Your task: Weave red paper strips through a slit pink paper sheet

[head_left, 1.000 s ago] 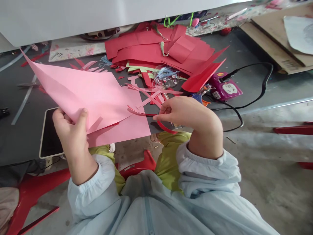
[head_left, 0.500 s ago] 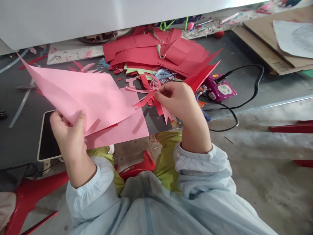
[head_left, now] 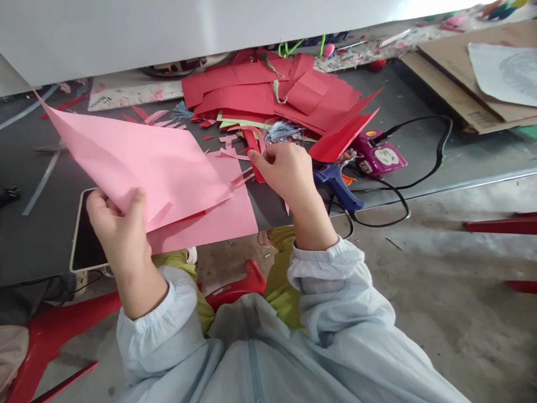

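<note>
My left hand (head_left: 119,226) pinches the near corner of a folded pink paper sheet (head_left: 138,159), which it holds up over the dark table (head_left: 33,235). My right hand (head_left: 285,173) is closed on a bunch of red and pink paper strips (head_left: 251,154), just right of the sheet's cut edge. Loose pink strips (head_left: 232,154) lie beside the fingers.
A pile of red paper sheets (head_left: 268,92) lies behind the hands. A blue glue gun (head_left: 335,182), a purple packet (head_left: 380,154) and a black cable (head_left: 423,170) sit to the right. A tablet (head_left: 84,240) lies under the left hand. Cardboard (head_left: 457,92) is far right. Red stool (head_left: 50,336) below.
My right hand has moved up and to the left with the strips, away from the table's near edge toward the red pile. The pink sheet and my left hand have hardly shifted.
</note>
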Available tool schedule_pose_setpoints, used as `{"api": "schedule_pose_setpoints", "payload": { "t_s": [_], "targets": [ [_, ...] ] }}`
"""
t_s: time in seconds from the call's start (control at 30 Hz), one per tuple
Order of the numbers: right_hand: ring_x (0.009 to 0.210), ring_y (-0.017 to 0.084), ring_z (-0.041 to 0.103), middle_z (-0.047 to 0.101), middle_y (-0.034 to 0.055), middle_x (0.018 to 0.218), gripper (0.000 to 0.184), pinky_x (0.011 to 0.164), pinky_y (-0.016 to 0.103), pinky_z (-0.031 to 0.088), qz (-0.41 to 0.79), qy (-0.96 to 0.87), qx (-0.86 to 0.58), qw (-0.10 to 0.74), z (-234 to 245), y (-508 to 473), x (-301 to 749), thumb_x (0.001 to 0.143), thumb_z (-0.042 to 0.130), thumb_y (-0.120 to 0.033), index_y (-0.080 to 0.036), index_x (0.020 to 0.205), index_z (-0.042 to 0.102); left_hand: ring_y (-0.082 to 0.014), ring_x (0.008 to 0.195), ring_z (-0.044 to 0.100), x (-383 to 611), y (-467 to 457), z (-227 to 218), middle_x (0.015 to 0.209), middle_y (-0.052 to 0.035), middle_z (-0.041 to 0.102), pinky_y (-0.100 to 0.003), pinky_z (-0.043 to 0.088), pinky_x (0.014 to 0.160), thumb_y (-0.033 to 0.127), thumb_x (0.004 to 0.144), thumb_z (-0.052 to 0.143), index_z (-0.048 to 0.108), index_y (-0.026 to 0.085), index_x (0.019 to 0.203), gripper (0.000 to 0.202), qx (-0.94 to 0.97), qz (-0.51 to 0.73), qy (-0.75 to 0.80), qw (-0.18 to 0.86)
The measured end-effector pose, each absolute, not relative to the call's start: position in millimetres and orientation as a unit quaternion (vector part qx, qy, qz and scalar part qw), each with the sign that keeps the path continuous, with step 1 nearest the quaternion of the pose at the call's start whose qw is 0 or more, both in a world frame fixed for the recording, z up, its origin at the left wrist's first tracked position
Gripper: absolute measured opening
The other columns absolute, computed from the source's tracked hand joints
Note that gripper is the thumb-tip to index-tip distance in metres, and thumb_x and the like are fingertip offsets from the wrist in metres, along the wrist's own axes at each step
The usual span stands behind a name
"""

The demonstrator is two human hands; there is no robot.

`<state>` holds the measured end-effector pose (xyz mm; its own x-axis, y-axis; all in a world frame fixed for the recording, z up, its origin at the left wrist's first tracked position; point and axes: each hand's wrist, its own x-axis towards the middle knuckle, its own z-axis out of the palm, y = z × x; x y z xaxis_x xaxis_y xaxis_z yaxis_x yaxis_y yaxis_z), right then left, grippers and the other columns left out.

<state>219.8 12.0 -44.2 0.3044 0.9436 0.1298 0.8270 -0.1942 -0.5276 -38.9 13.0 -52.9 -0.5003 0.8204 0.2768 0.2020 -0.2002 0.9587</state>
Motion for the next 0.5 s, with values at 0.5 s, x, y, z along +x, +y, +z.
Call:
{"api": "schedule_pose_setpoints", "payload": {
  "t_s": [0.5],
  "targets": [
    [0.08, 0.026, 0.067, 0.074, 0.0145, 0.089, 0.031, 0.07, 0.035, 0.044, 0.04, -0.567, -0.794, 0.216, -29.5, 0.0, 205.6, 0.095, 0.06, -0.04, -0.014, 0.111, 0.065, -0.0182, 0.09, 0.066, -34.7, 7.7, -55.5, 0.102, -0.0074, 0.069, -0.036, 0.057, 0.087, 0.03, 0.064, 0.079, 0.054, 0.02, 0.102, 0.046, 0.418, 0.701, 0.519, 0.253]
  ]
}}
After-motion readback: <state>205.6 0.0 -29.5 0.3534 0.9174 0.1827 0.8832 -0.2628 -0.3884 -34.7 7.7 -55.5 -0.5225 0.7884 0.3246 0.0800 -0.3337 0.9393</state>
